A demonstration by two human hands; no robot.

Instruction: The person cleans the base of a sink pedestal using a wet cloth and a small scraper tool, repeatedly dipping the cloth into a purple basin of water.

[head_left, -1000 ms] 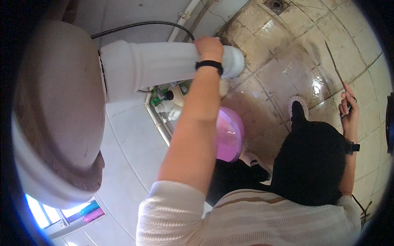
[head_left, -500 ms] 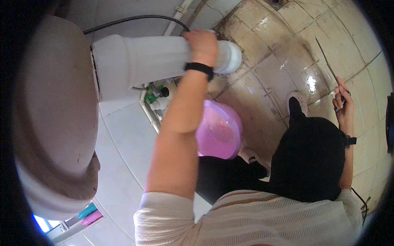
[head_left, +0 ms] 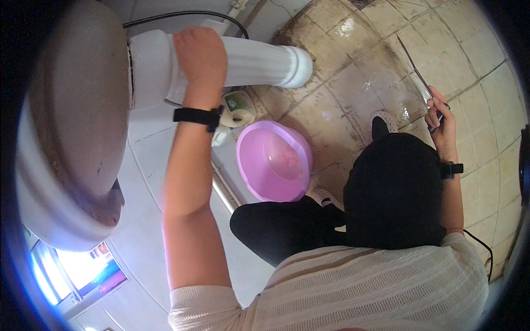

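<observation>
A white fluted sink pedestal stretches across the upper left, below the grey-white washbasin. My left hand presses against its upper part near the basin, the fingers curled in. Whatever may be under those fingers is hidden. Off to the right, my right hand is closed round the dark handle of a long thin tool, which points up and away over the floor tiles. The tool's exact kind is unclear. A pink plastic basin stands by my knees, with a little reddish content at its bottom.
A green-and-white container stands between the pedestal and the pink basin. A black hose runs behind the pedestal; a white pipe follows the wall's foot. The tan floor tiles look wet. Slippers are on my feet.
My left hand has slid along the pedestal from near its foot up toward the washbasin. My right hand still grips the thin tool. The view has shifted, showing more of the green-and-white container.
</observation>
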